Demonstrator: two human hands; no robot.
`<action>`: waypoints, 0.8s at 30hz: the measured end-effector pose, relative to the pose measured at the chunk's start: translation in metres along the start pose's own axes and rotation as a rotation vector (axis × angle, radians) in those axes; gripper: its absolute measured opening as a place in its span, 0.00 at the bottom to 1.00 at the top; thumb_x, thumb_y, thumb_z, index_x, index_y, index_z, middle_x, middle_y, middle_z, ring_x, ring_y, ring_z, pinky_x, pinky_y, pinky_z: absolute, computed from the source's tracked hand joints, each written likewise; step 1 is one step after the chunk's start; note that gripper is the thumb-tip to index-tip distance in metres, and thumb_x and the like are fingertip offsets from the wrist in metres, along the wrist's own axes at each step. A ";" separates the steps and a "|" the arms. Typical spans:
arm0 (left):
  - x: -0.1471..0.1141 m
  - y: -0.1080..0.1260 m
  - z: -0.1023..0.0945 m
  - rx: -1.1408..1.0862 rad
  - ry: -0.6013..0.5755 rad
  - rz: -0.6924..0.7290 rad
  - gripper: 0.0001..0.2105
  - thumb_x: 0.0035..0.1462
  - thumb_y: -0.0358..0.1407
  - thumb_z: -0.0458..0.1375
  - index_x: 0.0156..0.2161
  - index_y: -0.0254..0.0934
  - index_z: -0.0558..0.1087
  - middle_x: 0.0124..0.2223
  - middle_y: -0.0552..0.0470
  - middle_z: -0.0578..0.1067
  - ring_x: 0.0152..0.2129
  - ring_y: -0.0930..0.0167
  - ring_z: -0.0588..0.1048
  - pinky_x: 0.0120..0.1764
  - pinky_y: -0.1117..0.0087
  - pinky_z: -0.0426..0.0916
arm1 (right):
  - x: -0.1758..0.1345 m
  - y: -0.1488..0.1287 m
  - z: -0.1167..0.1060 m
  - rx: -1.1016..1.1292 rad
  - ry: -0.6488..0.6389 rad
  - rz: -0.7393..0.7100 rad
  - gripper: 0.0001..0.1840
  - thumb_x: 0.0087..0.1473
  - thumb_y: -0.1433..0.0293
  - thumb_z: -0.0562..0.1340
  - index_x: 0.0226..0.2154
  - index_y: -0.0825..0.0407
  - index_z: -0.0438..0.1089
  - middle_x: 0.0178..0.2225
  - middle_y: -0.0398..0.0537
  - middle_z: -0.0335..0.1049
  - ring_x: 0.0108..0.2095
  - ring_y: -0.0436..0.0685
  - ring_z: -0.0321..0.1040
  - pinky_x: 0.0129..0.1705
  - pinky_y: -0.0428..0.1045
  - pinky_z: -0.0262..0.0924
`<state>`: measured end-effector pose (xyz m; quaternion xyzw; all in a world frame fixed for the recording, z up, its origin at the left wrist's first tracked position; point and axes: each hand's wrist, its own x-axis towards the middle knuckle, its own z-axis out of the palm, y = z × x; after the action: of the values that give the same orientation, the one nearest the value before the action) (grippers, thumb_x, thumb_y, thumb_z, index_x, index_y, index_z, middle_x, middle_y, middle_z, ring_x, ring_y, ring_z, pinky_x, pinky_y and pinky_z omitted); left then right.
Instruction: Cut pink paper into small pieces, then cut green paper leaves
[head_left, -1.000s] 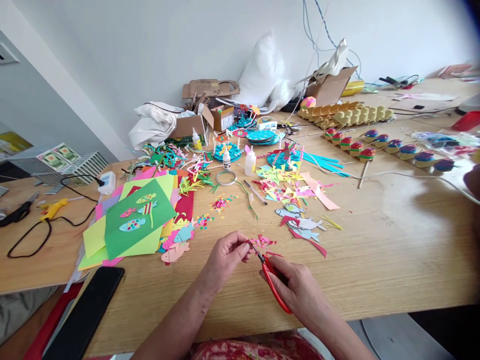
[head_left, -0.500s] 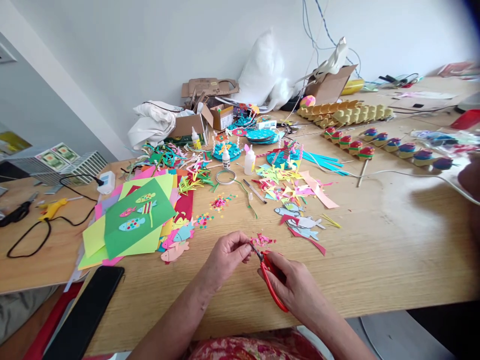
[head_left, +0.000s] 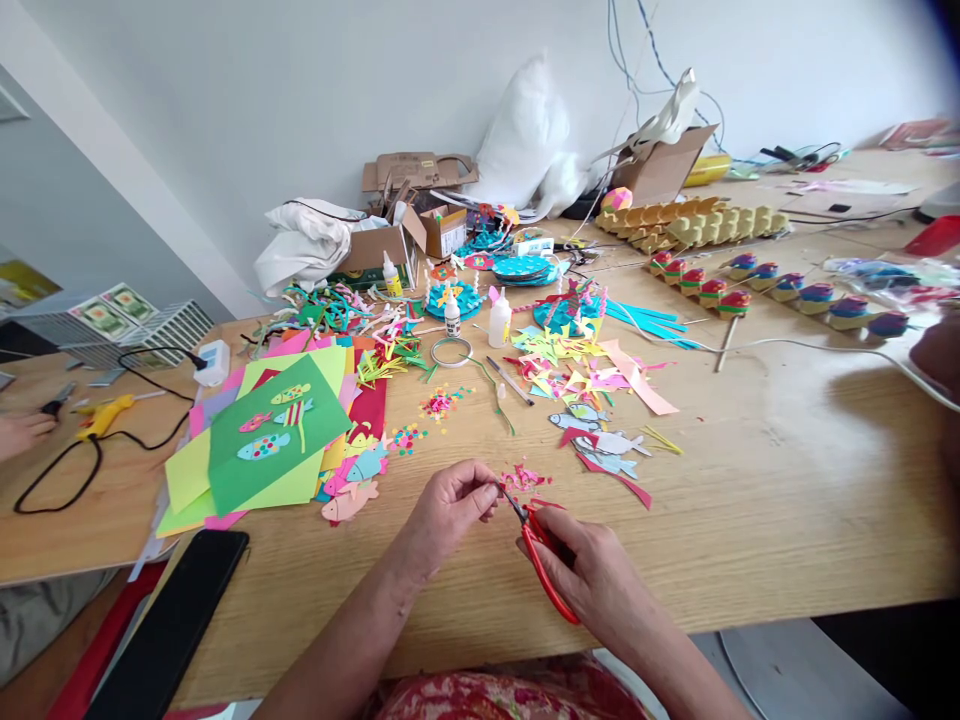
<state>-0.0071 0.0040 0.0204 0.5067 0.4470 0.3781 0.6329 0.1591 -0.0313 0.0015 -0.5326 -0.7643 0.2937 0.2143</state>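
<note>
Red scissors [head_left: 541, 578] are resting in the right hand [head_left: 589, 565], its fingers and thumb wrapping round the handles, and the blades are pointing forward and left. Their tips are meeting the left hand [head_left: 454, 505], where finger and thumb are pinching closely together; whatever they may be holding is too small to make out. Just beyond the tips, small pink scraps [head_left: 525, 478] are lying in a loose heap on the wooden table [head_left: 750, 520].

Farther right, pale paper fish [head_left: 616, 446] are overlapping one another, with red strips [head_left: 628, 488] lying among them. Forward of the scraps, a pen [head_left: 510, 381] is lying near a pale bottle [head_left: 499, 322] that is standing upright. To the left, a green sheet [head_left: 232, 440] is lying on top of other coloured paper and is carrying four decorated fish [head_left: 264, 447], while a pink fish [head_left: 351, 502] is lying to its right. A black phone [head_left: 172, 620] is lying at the near left. At the far left, another person's hand [head_left: 26, 432] is showing near a yellow glue gun [head_left: 105, 415]; I cannot tell what it is holding.
</note>
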 end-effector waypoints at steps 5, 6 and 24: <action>0.000 0.000 -0.001 -0.021 0.028 0.008 0.10 0.46 0.40 0.56 0.26 0.33 0.66 0.23 0.55 0.66 0.21 0.77 0.63 0.27 0.76 0.59 | 0.000 0.000 0.000 0.031 -0.012 -0.004 0.14 0.56 0.65 0.48 0.23 0.52 0.59 0.18 0.39 0.59 0.19 0.47 0.52 0.22 0.43 0.46; 0.000 -0.001 -0.001 -0.023 0.031 0.012 0.10 0.46 0.40 0.56 0.26 0.33 0.66 0.23 0.55 0.66 0.21 0.77 0.63 0.27 0.76 0.59 | 0.000 0.001 0.000 0.035 -0.014 -0.003 0.14 0.56 0.64 0.48 0.23 0.52 0.59 0.18 0.39 0.59 0.19 0.47 0.52 0.22 0.43 0.46; -0.001 -0.002 -0.005 0.041 0.050 0.038 0.09 0.49 0.39 0.54 0.27 0.33 0.65 0.23 0.56 0.65 0.21 0.77 0.64 0.27 0.76 0.60 | -0.002 0.004 0.002 0.129 -0.046 0.008 0.15 0.55 0.64 0.49 0.21 0.52 0.54 0.18 0.38 0.55 0.19 0.46 0.50 0.22 0.43 0.44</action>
<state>-0.0124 0.0040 0.0178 0.5183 0.4607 0.3934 0.6037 0.1613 -0.0328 -0.0024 -0.5140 -0.7463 0.3552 0.2294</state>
